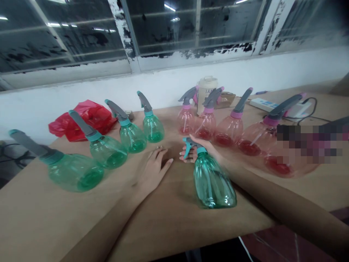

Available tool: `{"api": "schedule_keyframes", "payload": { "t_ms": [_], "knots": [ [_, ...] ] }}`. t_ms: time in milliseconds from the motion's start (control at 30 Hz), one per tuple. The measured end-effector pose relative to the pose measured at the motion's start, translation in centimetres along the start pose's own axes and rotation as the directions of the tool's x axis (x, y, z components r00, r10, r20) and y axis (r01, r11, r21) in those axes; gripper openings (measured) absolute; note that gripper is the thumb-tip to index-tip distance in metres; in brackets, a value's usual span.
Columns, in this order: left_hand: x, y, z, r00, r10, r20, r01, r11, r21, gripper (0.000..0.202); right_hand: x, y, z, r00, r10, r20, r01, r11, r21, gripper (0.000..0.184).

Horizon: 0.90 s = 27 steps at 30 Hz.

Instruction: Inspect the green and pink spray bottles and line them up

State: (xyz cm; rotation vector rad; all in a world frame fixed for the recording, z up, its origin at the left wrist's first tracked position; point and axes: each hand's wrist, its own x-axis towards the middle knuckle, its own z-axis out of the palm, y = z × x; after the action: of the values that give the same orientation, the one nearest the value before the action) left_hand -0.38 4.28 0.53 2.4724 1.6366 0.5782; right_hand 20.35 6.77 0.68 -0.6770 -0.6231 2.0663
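We hold a green spray bottle (214, 182), right grip (209, 146) clamped around its neck, left grip (155, 169) loosely apart over the tabletop (169, 233)

Ribbed green see-through spray bottle (214, 182), teal trigger (187, 150) and collar (201, 149), tilted, held in the right hand (213, 150)

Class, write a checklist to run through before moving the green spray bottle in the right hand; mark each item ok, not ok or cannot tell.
1. Right hand grips the green spray bottle near its head: ok.
2. Left hand holds no bottle: ok.
3. Other green bottles grouped left, pink bottles right: ok.
4. Table bears only bottles: not ok, red bag there.
5. Held bottle's base off the table: cannot tell.
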Motion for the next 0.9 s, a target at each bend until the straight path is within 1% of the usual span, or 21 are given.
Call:
{"api": "schedule_keyframes", "payload": {
  "t_ms": [67,133,200,333,400,667,900],
  "knots": [
    [0.01,-0.03,0.01,1.000,0.002,0.001,-0.002,1.000,-0.001,0.041,-0.25,0.07,0.19,0.999,-0.051,-0.017,0.050,0.998,-0.025,0.015],
    [0.01,-0.03,0.01,1.000,-0.004,0.003,0.004,1.000,-0.002,0.041,-0.37,0.11,0.25,0.997,-0.078,-0.016,0.078,0.996,-0.031,0.011],
    [0.00,0.00,-0.03,1.000,-0.011,0.014,0.011,1.000,-0.001,0.042,-0.32,0.06,0.16,0.998,-0.059,0.002,0.059,0.998,-0.030,0.015],
    [-0.04,0.14,-0.12,0.999,-0.021,0.028,0.021,1.000,0.005,0.042,0.02,-0.20,-0.18,0.999,0.031,0.021,-0.031,0.999,-0.014,0.037],
    [-0.05,0.17,-0.11,1.000,-0.022,0.023,0.021,1.000,0.007,0.042,0.19,-0.26,-0.34,0.998,0.049,0.027,-0.049,0.999,0.006,0.042],
    [0.10,-0.06,0.10,1.000,-0.001,0.011,0.001,1.000,-0.002,0.042,0.47,-0.03,-0.70,0.996,0.041,0.084,-0.043,0.999,0.027,0.042],
    [0.01,-0.05,0.09,1.000,0.014,0.013,-0.014,1.000,-0.012,0.042,0.24,-0.08,-0.37,0.998,0.043,0.046,-0.044,0.999,0.032,0.041]
  ]
}}
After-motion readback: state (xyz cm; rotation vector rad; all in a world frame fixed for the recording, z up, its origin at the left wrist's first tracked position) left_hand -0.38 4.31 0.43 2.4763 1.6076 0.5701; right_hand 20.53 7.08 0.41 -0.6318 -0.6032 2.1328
